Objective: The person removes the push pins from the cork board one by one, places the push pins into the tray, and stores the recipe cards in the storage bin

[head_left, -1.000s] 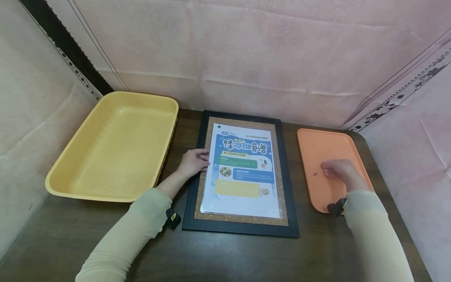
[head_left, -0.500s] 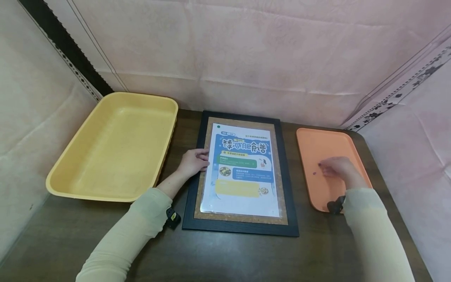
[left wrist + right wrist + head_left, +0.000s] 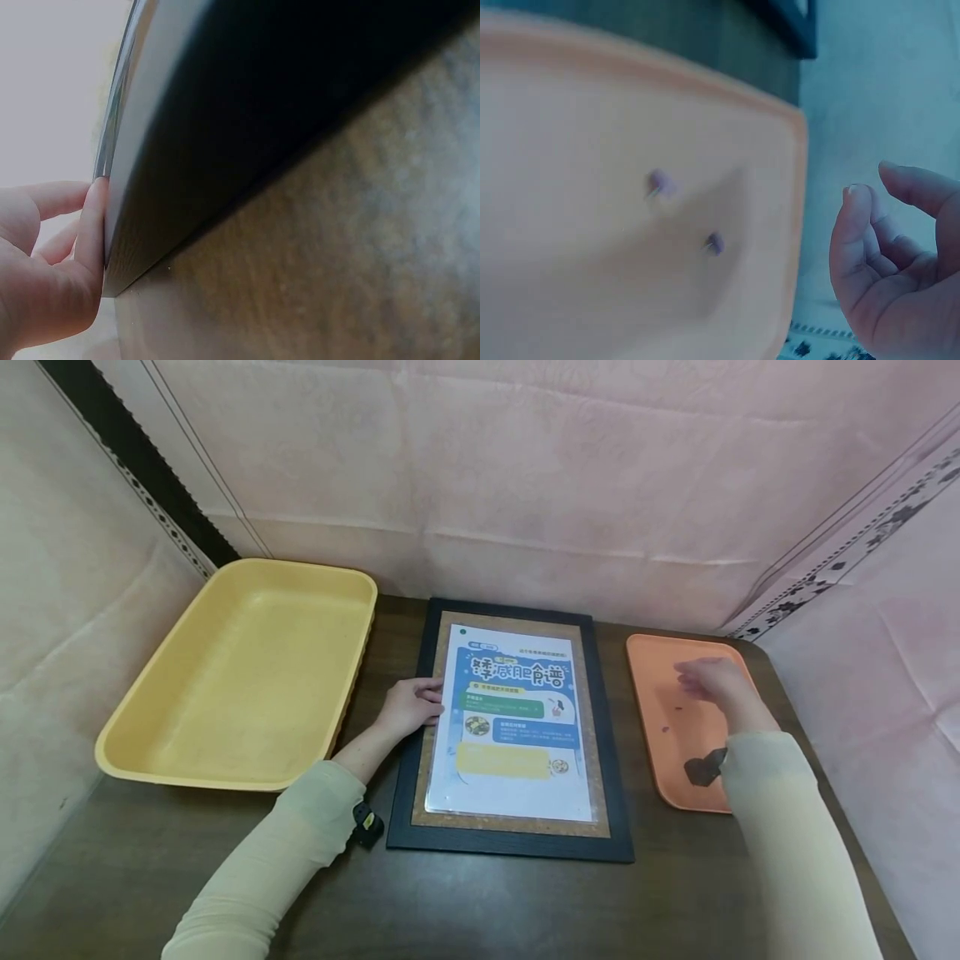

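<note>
A printed poster sheet lies on a cork board with a dark frame. A small green pushpin sits at the sheet's top left corner. My left hand rests on the board's left side, fingertips at the sheet's edge; in the left wrist view its fingers reach over the frame. Over the orange tray my right hand hovers, thumb and index finger apart, with nothing visible between them. Two purple pushpins lie in that tray.
A large yellow basin stands on the dark wooden table, left of the board. Pale pink cloth hangs along the back and both sides. The orange tray lies to the right of the board.
My right hand has moved up and farther back over the orange tray, and a second purple pushpin shows where its fingertips were. My left hand stays in place.
</note>
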`<state>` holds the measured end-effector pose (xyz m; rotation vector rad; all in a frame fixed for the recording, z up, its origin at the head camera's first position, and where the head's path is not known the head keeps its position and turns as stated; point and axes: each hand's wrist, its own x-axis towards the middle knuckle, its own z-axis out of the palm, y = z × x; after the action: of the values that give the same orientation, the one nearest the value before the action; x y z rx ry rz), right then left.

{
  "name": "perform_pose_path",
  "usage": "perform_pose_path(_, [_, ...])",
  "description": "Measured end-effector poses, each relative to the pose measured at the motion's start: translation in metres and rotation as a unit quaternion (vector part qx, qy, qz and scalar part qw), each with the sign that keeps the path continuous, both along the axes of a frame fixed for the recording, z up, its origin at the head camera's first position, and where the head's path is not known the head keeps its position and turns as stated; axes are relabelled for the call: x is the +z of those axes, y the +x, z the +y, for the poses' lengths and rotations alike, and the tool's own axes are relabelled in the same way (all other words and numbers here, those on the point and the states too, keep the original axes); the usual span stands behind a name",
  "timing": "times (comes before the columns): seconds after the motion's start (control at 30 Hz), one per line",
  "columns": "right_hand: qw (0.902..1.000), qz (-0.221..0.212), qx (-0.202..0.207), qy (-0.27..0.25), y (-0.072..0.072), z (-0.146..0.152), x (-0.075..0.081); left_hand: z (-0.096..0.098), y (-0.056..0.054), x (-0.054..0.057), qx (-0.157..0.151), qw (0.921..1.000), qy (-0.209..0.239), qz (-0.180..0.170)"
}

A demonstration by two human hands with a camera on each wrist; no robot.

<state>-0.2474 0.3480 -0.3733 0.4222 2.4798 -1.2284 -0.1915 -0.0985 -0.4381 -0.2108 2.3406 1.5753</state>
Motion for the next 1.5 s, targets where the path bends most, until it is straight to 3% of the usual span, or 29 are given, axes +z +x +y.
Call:
perform_pose_path(0.13, [0.9991, 0.025, -0.002, -0.034, -0.008, -0.017, 0.007, -0.002, -0.001, -0.001, 0.004, 1.0000, -0.002, -0.001])
perform_pose_path(0.27, [0.9980, 0.028, 0.021, -0.051, -0.018, -0.038, 0.014, -0.003, -0.001, -0.001, 0.008, 1.0000, -0.003, -0.003])
perform_pose_path(0.47, [0.9930, 0.066, 0.042, -0.089, -0.030, -0.079, 0.021, -0.003, -0.002, -0.001, 0.009, 1.0000, 0.000, -0.004])
perform_pose_path(0.6, [0.9927, 0.090, 0.047, -0.065, -0.037, -0.111, 0.025, -0.003, -0.002, -0.001, 0.007, 1.0000, 0.002, -0.003])
perform_pose_path(0.83, [0.9971, 0.057, 0.039, -0.031, -0.048, -0.164, 0.024, -0.002, -0.001, 0.001, 0.008, 1.0000, 0.003, 0.000])
perform_pose_path(1.23, [0.9931, 0.037, 0.074, -0.083, -0.057, -0.225, 0.012, 0.002, 0.000, 0.000, 0.009, 0.9999, 0.000, 0.006])
perform_pose_path(1.5, [0.9918, 0.025, 0.056, -0.112, -0.066, -0.250, -0.002, 0.002, 0.001, -0.002, 0.015, 0.9999, 0.007, 0.005])
